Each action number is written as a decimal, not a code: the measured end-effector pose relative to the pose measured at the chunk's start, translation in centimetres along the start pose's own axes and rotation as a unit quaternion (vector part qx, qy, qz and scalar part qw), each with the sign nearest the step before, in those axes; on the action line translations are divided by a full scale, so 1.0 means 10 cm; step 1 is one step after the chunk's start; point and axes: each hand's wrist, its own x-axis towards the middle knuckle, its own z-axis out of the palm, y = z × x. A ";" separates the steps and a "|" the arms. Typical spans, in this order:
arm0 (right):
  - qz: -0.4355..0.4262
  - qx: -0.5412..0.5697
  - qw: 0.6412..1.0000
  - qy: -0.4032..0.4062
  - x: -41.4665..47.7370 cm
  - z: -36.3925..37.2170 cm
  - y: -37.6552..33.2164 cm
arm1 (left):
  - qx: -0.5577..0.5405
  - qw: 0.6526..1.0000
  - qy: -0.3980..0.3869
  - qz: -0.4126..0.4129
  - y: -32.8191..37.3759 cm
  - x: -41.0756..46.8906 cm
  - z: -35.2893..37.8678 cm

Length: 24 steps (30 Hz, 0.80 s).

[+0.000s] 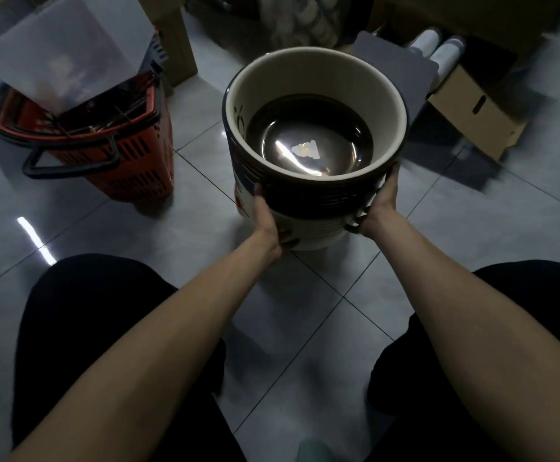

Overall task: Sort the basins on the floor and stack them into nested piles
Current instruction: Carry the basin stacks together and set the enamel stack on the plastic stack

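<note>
At frame centre, both hands clasp a tall nested pile of basins [315,155]: the left hand [267,216] and right hand [380,201] each have their grip closed on its sides. Keeping it level while moving should stop the rims shifting over the tiled floor [305,328].

Looks like a shop stockroom or storage area. Glossy grey tiled floor [112,235], red shopping basket w/ black handles [105,151] at left, open cardboard boxes [472,105] along back wall, one w/ white rolls [438,48] inside.
</note>
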 end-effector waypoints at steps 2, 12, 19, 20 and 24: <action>-0.011 -0.003 1.000 -0.010 0.08 0.03 0.07 | -0.009 1.000 -0.001 -0.001 0.01 0.06 -0.04; -0.046 0.021 0.999 -0.006 0.51 0.03 0.33 | 0.010 1.000 0.010 0.020 0.18 0.22 -0.21; 0.012 -0.022 0.996 -0.080 -0.25 0.03 0.23 | 0.087 0.996 -0.015 0.032 0.26 -0.05 -0.34; 0.012 -0.025 0.997 -0.073 -0.31 -0.01 0.24 | 0.099 0.994 -0.021 0.036 0.26 -0.12 -0.36; 0.010 -0.078 0.996 -0.049 -0.60 -0.19 0.24 | 0.148 0.986 -0.033 0.066 0.20 -0.44 -0.53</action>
